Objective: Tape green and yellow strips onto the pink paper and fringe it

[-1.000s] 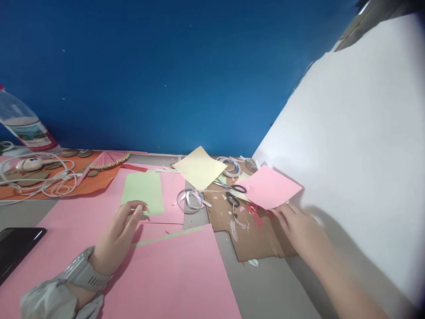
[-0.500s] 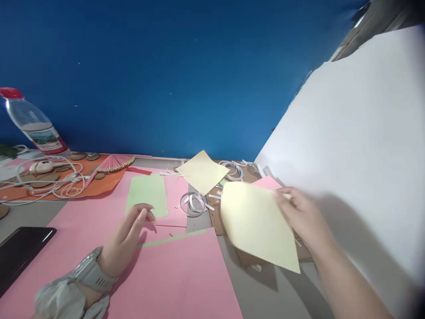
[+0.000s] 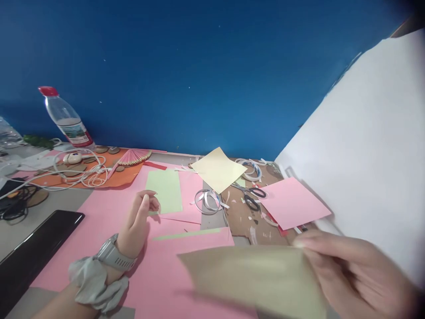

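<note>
My right hand [image 3: 352,266] pinches the top right corner of a pale yellow sheet of paper [image 3: 259,279]. The sheet is tilted, blurred by motion, and cut off by the bottom edge of the view. It hangs over a large pink sheet [image 3: 159,283] with a light green strip [image 3: 189,234] along its far edge. My left hand [image 3: 141,217] rests on the pink paper with loosely curled fingers and nothing in them. Just beyond its fingertips lies a light green sheet [image 3: 166,188]. Another yellow sheet [image 3: 219,170] lies near the blue wall.
Black-handled scissors [image 3: 251,202] lie on brown cardboard [image 3: 237,217] beside a pink square [image 3: 294,201]. Tape rings [image 3: 207,201] and paper scraps are scattered around. At left are a black phone [image 3: 40,248], white cables [image 3: 89,175], a pink paper fan [image 3: 134,157] and a bottle [image 3: 71,124].
My right hand has brought the yellow sheet down and nearer to me, uncovering the scissors and the pink square. My left hand stays over the pink paper. The view has swung left.
</note>
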`<state>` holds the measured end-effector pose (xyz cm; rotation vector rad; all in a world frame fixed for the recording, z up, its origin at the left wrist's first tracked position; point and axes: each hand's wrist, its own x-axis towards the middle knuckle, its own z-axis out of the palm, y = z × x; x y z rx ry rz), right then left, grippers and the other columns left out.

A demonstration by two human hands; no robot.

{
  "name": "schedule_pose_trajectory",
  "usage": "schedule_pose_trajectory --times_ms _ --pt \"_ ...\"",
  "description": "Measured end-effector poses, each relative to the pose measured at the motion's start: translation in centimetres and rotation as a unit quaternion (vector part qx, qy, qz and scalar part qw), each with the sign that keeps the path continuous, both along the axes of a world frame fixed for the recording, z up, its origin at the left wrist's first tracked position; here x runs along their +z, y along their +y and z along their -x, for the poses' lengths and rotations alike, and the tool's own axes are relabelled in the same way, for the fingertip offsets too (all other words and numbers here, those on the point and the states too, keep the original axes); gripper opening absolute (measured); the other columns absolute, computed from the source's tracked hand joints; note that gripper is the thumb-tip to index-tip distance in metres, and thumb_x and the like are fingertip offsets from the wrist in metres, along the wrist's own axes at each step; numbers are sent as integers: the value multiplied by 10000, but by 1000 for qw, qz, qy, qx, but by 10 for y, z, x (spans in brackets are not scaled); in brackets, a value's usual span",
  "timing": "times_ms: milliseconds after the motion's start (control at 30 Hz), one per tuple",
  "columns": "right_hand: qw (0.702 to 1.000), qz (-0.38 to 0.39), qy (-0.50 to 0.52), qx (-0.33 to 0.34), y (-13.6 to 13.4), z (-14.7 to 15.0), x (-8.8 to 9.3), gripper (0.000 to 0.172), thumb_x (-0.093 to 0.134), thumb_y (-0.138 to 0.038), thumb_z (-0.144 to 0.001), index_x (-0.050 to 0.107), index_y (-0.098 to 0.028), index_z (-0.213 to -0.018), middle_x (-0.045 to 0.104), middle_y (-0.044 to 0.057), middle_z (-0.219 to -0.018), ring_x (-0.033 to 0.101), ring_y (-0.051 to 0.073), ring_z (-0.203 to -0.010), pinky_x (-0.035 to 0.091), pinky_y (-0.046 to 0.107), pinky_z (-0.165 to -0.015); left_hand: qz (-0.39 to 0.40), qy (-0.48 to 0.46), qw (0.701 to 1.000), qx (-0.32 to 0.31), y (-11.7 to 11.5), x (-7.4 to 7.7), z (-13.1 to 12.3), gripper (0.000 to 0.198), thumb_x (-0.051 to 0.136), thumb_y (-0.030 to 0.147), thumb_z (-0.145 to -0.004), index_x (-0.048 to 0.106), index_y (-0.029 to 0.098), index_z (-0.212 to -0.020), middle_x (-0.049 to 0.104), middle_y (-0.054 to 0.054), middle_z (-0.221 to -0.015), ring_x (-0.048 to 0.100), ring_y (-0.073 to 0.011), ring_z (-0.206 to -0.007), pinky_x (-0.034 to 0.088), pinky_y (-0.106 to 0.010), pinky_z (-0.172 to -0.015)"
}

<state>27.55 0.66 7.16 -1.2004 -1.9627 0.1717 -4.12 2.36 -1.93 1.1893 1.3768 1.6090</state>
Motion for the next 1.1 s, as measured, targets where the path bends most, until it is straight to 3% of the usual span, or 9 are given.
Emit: schedule_pose_trajectory --times_ms 100,167,233,333,400,500,667,767,1100 --pt "981 184 -36 42 5 30 -20 168 454 -335 -900 568 -239 -823 630 -20 -664 593 142 -581 402 220 -485 -1 -6 1000 0 2 0 2 345 287 474 -933 484 195 -975 496 -12 -731 479 -148 -663 487 -260 -505" --pt "947 305 -87 52 11 48 -39 234 382 -393 -928 537 -238 -845 481 -73 -475 479 129 -428 295 217 -402 6 -4 1000 -5 2 0 2 372 251 485 -934 481 195 -966 491 -8 -725 476 -144 -640 484 -265 -502" --pt "932 343 -109 40 14 61 -58 255 353 -402 -935 482 -232 -794 440 -82 -470 468 127 -438 292 211 -419 15 1 1000 -8 1 2 2 356 278 487 -928 483 199 -964 491 -4 -734 484 -141 -637 489 -274 -528" --pt "933 309 -182 30 12 69 -73 218 340 -369 -940 479 -220 -863 567 -35 -589 559 163 -534 371 243 -482 30 84 996 -13 -4 7 -1 277 513 444 -850 506 206 -990 524 -18 -839 533 -159 -776 509 -301 -679" --pt "938 244 -244 31 7 68 -74 213 351 -323 -937 505 -198 -1011 652 54 -813 619 211 -680 428 291 -540 25 204 978 -31 -7 9 -4 386 676 405 -729 517 214 -1023 540 -47 -980 522 -205 -959 503 -332 -790" --pt "928 163 -317 109 -5 65 -71 308 372 -253 -927 508 -189 -1196 618 131 -1116 606 279 -951 490 409 -724 23 304 951 -50 -10 9 -5 430 689 397 -711 512 224 -1063 525 -73 -1110 482 -244 -1072 498 -371 -839" --pt "858 166 -332 356 -17 67 -73 601 432 -458 -908 262 -251 -1447 237 48 -1523 244 296 -1374 252 510 -1102 46 235 970 35 -5 5 -1 257 319 362 -938 514 220 -1027 539 -57 -1025 522 -195 -971 458 -338 -843" --pt "839 219 -331 373 -15 73 -75 688 419 -534 -892 172 -260 -1472 121 39 -1538 149 288 -1402 212 512 -1125 33 201 977 60 -2 6 0 249 311 356 -944 513 213 -966 530 -46 -986 507 -178 -964 453 -279 -800" --pt "840 239 -322 367 -14 80 -77 654 429 -478 -908 180 -255 -1470 98 31 -1535 104 278 -1408 168 532 -1132 39 174 982 59 0 6 0 239 332 380 -929 499 209 -925 527 -40 -955 507 -175 -912 436 -279 -791"
